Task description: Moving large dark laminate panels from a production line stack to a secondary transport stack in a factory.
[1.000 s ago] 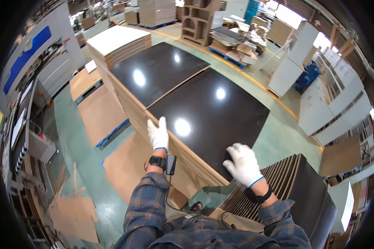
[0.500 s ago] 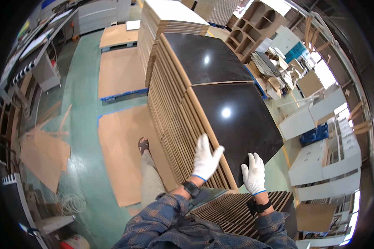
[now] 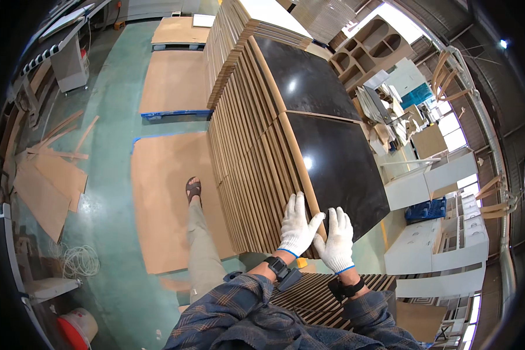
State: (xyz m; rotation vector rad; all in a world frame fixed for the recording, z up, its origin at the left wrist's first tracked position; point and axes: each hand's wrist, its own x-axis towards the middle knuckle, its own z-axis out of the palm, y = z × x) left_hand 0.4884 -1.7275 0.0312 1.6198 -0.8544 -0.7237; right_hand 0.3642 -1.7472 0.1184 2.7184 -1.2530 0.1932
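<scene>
Two stacks of flat panels stand end to end, with brown layered edges and glossy black top faces; the nearer black panel (image 3: 338, 169) lies by my hands. My left hand (image 3: 299, 228), in a white knit glove, rests against the layered edges (image 3: 256, 181) near the corner, fingers stretched out, thumb toward the top panel's rim. My right hand (image 3: 336, 242), gloved alike, lies on the near end of the black panel, fingers extended and thumb beside the rim. The two thumbs nearly meet. Neither hand is wrapped around a panel.
Another slatted stack of panels (image 3: 315, 297) stands close in front of my body. Brown sheets (image 3: 163, 204) lie on the floor at left, with my foot on them. Farther off are a blue pallet (image 3: 175, 114), board scraps (image 3: 49, 186), coiled cord (image 3: 79, 262) and white cabinets (image 3: 414, 245).
My right hand has moved left across the black panel to its rim, beside my left hand. The left hand has shifted slightly, now touching the stack's edge. The view has turned a little.
</scene>
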